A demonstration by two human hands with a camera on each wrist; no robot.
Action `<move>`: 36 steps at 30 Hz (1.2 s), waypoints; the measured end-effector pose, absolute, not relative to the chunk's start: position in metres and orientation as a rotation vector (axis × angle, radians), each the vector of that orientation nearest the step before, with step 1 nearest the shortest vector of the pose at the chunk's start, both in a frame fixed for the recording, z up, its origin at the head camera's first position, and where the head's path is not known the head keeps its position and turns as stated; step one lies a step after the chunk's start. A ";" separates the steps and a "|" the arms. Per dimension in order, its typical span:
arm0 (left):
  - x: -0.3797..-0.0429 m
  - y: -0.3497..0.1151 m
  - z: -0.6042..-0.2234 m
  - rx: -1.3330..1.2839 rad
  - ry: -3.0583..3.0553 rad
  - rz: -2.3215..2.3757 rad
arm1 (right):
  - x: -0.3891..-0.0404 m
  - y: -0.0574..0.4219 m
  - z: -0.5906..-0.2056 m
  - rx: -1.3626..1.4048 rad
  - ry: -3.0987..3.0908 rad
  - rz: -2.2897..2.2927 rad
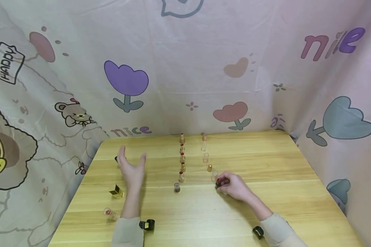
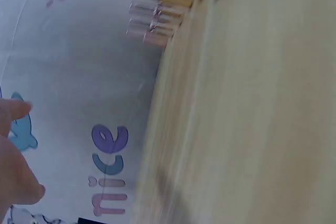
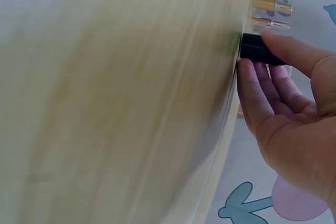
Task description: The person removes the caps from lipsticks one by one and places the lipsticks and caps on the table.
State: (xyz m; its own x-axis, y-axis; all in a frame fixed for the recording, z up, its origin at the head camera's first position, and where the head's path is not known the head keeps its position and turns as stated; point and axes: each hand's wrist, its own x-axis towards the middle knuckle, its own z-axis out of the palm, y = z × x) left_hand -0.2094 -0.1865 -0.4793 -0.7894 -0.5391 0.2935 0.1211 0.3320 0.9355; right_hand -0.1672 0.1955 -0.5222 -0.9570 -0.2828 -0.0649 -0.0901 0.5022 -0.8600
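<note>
In the head view my right hand (image 1: 235, 186) pinches a small black tube (image 1: 218, 183) with red showing at its top. The right wrist view shows the thumb on one side of the black tube (image 3: 260, 49) and fingers beneath, its end right at the tabletop. My left hand (image 1: 133, 171) is held over the table's left side, thumb and fingers spread, holding nothing. A small dark item (image 1: 116, 159) peeks out behind it. Near its forearm are a square gold-and-black lipstick (image 1: 116, 191) and a clear-cased lipstick (image 1: 110, 214).
Several uncapped lipsticks (image 1: 182, 157) form a column mid-table, with a dark-based one (image 1: 177, 187) at its near end. To its right runs a column of caps, including a clear cap (image 1: 205, 157) and a gold cap (image 1: 210, 168). A printed curtain (image 1: 185, 68) hangs behind the wooden table (image 1: 185, 219).
</note>
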 end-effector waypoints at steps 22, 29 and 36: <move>-0.259 -0.214 -0.495 0.836 -1.427 -1.696 | -0.166 0.194 -0.522 -0.323 2.523 -1.447; -0.267 -0.221 -0.501 0.980 -1.444 -1.798 | -0.166 0.194 -0.521 -0.322 2.521 -1.451; -0.270 -0.220 -0.506 0.986 -1.433 -1.791 | -0.164 0.195 -0.521 -0.313 2.522 -1.469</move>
State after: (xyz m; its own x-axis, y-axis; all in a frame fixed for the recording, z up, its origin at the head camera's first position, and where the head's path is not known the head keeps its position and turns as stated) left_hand -0.2702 -0.2204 -0.5058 -0.5184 -0.8392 -0.1643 0.0240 -0.2063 0.9782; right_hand -0.1640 0.1955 -0.5208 -0.9562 -0.2840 -0.0706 -0.0788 0.4821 -0.8726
